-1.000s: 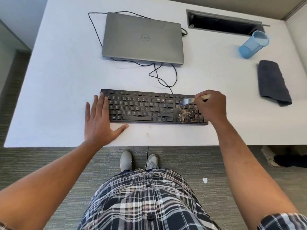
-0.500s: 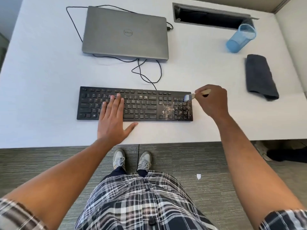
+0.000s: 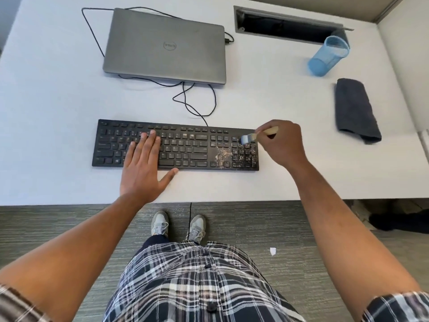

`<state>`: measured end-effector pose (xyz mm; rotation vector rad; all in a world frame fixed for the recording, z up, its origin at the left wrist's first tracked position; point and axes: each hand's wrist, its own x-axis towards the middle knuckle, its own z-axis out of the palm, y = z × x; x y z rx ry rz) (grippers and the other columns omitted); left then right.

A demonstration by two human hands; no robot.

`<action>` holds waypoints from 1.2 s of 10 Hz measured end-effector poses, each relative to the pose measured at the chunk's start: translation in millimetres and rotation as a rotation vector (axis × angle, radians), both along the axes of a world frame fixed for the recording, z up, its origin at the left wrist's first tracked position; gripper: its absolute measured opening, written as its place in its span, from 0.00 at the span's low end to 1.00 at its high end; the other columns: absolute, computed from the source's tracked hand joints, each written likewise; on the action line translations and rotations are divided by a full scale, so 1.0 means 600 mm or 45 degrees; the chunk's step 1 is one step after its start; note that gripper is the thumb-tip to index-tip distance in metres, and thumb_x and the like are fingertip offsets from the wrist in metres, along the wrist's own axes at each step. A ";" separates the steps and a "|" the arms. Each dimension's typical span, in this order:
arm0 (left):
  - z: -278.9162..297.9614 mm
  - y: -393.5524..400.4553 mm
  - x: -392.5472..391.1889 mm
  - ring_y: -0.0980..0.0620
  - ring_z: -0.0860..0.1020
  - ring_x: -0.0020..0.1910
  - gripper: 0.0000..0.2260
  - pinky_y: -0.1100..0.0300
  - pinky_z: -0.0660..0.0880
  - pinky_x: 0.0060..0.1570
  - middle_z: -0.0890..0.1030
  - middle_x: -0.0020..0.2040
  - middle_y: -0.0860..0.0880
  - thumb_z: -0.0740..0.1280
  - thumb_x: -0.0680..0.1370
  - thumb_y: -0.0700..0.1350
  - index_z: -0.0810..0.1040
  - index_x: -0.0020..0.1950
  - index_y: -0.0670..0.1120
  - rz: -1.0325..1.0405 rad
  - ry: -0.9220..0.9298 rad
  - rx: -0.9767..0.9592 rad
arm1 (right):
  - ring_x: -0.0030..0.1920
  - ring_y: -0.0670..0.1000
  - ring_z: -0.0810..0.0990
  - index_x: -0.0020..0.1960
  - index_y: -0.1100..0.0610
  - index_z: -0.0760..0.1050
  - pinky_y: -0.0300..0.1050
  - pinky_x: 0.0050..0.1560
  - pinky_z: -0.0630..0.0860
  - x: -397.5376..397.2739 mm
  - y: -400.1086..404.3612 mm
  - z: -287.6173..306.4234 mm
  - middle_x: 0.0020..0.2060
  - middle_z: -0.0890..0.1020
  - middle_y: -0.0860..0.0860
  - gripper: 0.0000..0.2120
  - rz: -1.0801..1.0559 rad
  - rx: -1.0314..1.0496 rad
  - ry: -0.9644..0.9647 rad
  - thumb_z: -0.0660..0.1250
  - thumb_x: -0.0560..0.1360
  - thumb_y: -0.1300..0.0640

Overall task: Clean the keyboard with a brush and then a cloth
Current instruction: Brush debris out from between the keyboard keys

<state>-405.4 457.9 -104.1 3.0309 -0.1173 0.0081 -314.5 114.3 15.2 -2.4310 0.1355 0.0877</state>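
Note:
A black keyboard (image 3: 185,145) lies on the white desk (image 3: 58,94), with pale crumbs scattered over its number pad and arrow keys at the right end. My right hand (image 3: 284,142) grips a small brush (image 3: 249,137) with a wooden handle; its bristles touch the top of the number pad. My left hand (image 3: 144,166) rests flat, fingers spread, on the letter keys left of centre. A folded dark grey cloth (image 3: 355,108) lies on the desk at the right, untouched.
A closed grey laptop (image 3: 166,46) sits behind the keyboard, its black cables looping between them. A blue mesh cup (image 3: 327,56) lies tipped over at the back right, beside a cable slot (image 3: 285,25). The desk's front edge runs just below my left hand.
My left hand moved from the keyboard's left end onto the letter keys. The brush moved up from the crumbs to the number pad's top edge.

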 end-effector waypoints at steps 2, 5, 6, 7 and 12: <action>-0.001 -0.001 0.000 0.47 0.45 0.86 0.44 0.43 0.48 0.84 0.47 0.87 0.45 0.49 0.81 0.73 0.50 0.86 0.41 0.006 -0.001 0.006 | 0.34 0.43 0.80 0.44 0.51 0.85 0.34 0.35 0.71 0.006 -0.029 0.004 0.33 0.82 0.41 0.05 -0.168 -0.105 -0.119 0.70 0.72 0.57; -0.001 0.000 0.001 0.47 0.45 0.86 0.45 0.43 0.47 0.84 0.48 0.87 0.46 0.49 0.81 0.73 0.51 0.86 0.41 0.016 -0.007 0.017 | 0.34 0.46 0.79 0.38 0.53 0.85 0.39 0.36 0.70 0.011 -0.035 0.006 0.32 0.83 0.43 0.05 0.022 -0.194 0.068 0.71 0.72 0.56; 0.001 0.000 0.002 0.47 0.46 0.86 0.45 0.44 0.47 0.84 0.48 0.87 0.46 0.49 0.81 0.73 0.51 0.86 0.41 0.013 -0.014 0.010 | 0.32 0.46 0.78 0.40 0.53 0.85 0.39 0.33 0.69 0.010 -0.034 0.008 0.31 0.83 0.45 0.04 -0.029 -0.122 0.005 0.71 0.72 0.57; 0.001 -0.001 0.001 0.47 0.46 0.86 0.45 0.44 0.47 0.84 0.49 0.87 0.46 0.50 0.81 0.73 0.52 0.86 0.41 0.014 -0.018 -0.002 | 0.32 0.43 0.77 0.40 0.52 0.85 0.39 0.35 0.69 0.001 -0.029 0.005 0.32 0.81 0.42 0.04 0.050 -0.173 0.071 0.72 0.73 0.57; 0.004 -0.001 0.000 0.47 0.45 0.86 0.44 0.44 0.46 0.84 0.48 0.87 0.46 0.50 0.81 0.72 0.52 0.86 0.41 0.019 -0.013 -0.006 | 0.25 0.43 0.73 0.40 0.52 0.85 0.34 0.27 0.66 -0.045 -0.045 0.024 0.27 0.80 0.42 0.06 0.033 -0.108 0.122 0.71 0.73 0.59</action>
